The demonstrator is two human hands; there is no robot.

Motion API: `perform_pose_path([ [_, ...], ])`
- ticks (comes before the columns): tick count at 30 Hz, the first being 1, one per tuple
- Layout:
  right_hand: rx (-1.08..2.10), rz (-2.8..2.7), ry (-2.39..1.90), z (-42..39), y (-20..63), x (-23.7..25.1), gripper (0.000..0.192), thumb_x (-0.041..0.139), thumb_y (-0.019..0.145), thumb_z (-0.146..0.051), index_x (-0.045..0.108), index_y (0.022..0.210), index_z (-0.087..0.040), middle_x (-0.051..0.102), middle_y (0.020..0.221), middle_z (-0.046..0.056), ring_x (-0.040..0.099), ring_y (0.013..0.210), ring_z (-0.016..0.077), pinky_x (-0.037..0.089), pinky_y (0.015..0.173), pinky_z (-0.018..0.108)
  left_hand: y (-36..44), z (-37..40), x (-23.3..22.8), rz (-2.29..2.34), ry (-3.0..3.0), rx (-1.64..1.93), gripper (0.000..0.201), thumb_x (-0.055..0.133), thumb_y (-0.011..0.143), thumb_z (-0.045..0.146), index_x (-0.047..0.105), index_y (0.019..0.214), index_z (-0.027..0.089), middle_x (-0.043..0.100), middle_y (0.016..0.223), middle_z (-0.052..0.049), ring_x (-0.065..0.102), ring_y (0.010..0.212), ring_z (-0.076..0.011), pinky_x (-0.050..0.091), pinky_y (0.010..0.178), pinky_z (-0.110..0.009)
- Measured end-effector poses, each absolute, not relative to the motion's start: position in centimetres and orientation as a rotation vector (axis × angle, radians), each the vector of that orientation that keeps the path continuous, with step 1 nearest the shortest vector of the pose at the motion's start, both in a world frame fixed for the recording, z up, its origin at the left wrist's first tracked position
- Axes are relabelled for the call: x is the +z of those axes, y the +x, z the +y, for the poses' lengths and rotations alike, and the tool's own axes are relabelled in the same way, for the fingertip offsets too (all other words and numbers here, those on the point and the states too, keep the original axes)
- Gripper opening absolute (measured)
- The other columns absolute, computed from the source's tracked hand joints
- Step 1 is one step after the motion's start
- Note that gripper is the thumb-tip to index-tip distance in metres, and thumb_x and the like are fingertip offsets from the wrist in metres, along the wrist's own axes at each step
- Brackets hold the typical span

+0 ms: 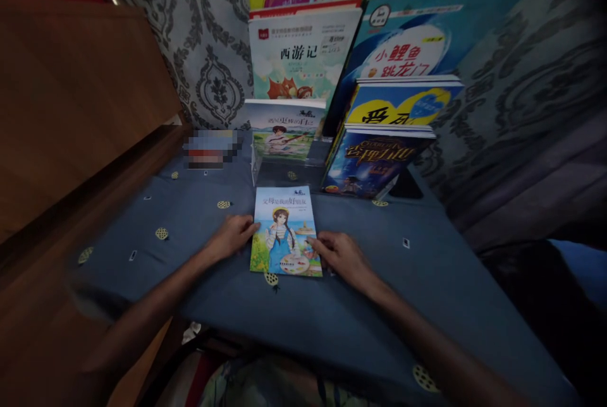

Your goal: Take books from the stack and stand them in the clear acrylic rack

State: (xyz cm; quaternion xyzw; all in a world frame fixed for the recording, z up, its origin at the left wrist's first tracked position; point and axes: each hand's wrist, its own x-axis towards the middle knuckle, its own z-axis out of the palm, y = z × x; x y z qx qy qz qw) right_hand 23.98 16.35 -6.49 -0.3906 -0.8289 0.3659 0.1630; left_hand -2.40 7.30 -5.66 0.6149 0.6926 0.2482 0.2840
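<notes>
1. Left hand (232,236): fingers loosely curled, tips on the book's (285,231) left edge.
2. Right hand (342,256): half-open, fingertips on its right edge.
3. Book flat on the blue cloth (427,280), cover up, long axis pointing away toward the propped books (379,160).

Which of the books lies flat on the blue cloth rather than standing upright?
The book with the girl in a blue dress, between the left hand and right hand; the others stand behind it.

Illustrated book (286,230) laid flat on blue-covered table (427,280), flanked and touched by left hand (231,236) and right hand (342,257), more books (379,160) propped behind
</notes>
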Motion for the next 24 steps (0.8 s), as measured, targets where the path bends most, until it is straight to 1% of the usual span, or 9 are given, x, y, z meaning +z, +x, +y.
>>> perform_pose_path([
  [3,0.765,-2.469,-1.248,16.2,23.7,-6.0,0.039,0.054,0.09,-0.04,0.055,0.054,-0.022,0.062,0.05,0.001,0.058,0.049,0.0171,0.032,0.051,0.026,-2.3,7.5,-5.0,2.098,1.848,0.441,0.03,0.05,0.095,0.035,0.054,0.069,0.019,0.06,0.06,-0.001,0.062,0.059,-0.0168,0.042,0.059,-0.026],
  [6,0.566,-2.509,-1.245,15.9,22.8,-5.5,0.039,0.05,0.094,-0.04,0.062,0.062,-0.022,0.066,0.056,0.003,0.062,0.053,0.0187,0.034,0.053,0.027,-1.7,7.7,-4.8,2.272,1.97,0.318,0.018,0.051,0.096,0.033,0.063,0.094,0.019,0.07,0.09,-0.007,0.067,0.087,-0.0236,0.047,0.071,-0.03],
  [9,0.493,-2.528,-1.025,15.8,20.7,-5.2,0.034,0.043,0.098,-0.038,0.071,0.089,-0.02,0.076,0.079,0.007,0.07,0.071,0.023,0.047,0.065,0.031,-1.1,8.4,-5.4,2.317,2.127,0.336,0.023,0.05,0.098,0.032,0.06,0.114,0.019,0.066,0.119,-0.012,0.062,0.111,-0.0272,0.05,0.087,-0.036],
  [11,0.51,-2.532,-0.767,16.0,18.5,-5.4,0.037,0.038,0.101,-0.034,0.067,0.115,-0.017,0.076,0.109,0.013,0.07,0.102,0.0265,0.052,0.087,0.037,-1.0,8.9,-6.2,2.297,2.194,0.357,0.029,0.048,0.098,0.028,0.056,0.123,0.017,0.06,0.134,-0.015,0.057,0.123,-0.0288,0.048,0.098,-0.042],
  [12,0.523,-2.533,-0.649,16.2,17.4,-5.7,0.041,0.035,0.102,-0.033,0.062,0.127,-0.015,0.071,0.123,0.015,0.065,0.116,0.027,0.05,0.098,0.041,-1.0,9.2,-6.6,2.287,2.208,0.36,0.032,0.047,0.098,0.025,0.054,0.127,0.016,0.057,0.139,-0.016,0.055,0.128,-0.0296,0.047,0.102,-0.045],
  [14,0.555,-2.554,-0.511,16.7,15.2,-6.6,0.048,0.031,0.103,-0.035,0.05,0.143,-0.014,0.058,0.144,0.017,0.052,0.136,0.0261,0.042,0.112,0.046,-1.2,9.5,-7.4,2.261,2.223,0.354,0.04,0.048,0.095,0.02,0.051,0.134,0.012,0.052,0.146,-0.019,0.051,0.134,-0.031,0.045,0.106,-0.048],
  [18,0.606,-2.641,-0.495,18.0,12.6,-8.6,0.062,0.03,0.104,-0.049,0.034,0.154,-0.013,0.042,0.157,0.018,0.036,0.148,0.0265,0.031,0.12,0.052,-1.7,9.6,-8.1,2.199,2.266,0.379,0.046,0.048,0.092,0.018,0.05,0.138,0.011,0.054,0.144,-0.02,0.049,0.138,-0.0299,0.043,0.109,-0.048],
  [21,0.533,-2.693,-0.569,19.3,13.2,-9.7,0.064,0.032,0.103,-0.051,0.038,0.152,-0.011,0.041,0.157,0.02,0.034,0.149,0.0276,0.028,0.122,0.052,-2.0,9.5,-8.2,2.203,2.287,0.388,0.044,0.045,0.096,0.023,0.051,0.139,0.012,0.05,0.149,-0.019,0.046,0.141,-0.0295,0.042,0.111,-0.049],
  [24,0.441,-2.685,-0.698,21.0,15.5,-10.1,0.059,0.034,0.103,-0.046,0.045,0.148,-0.01,0.043,0.156,0.021,0.036,0.148,0.0287,0.029,0.121,0.053,-1.9,9.5,-8.3,2.228,2.29,0.391,0.043,0.043,0.1,0.03,0.052,0.139,0.013,0.05,0.151,-0.018,0.046,0.141,-0.0295,0.042,0.111,-0.05],
])
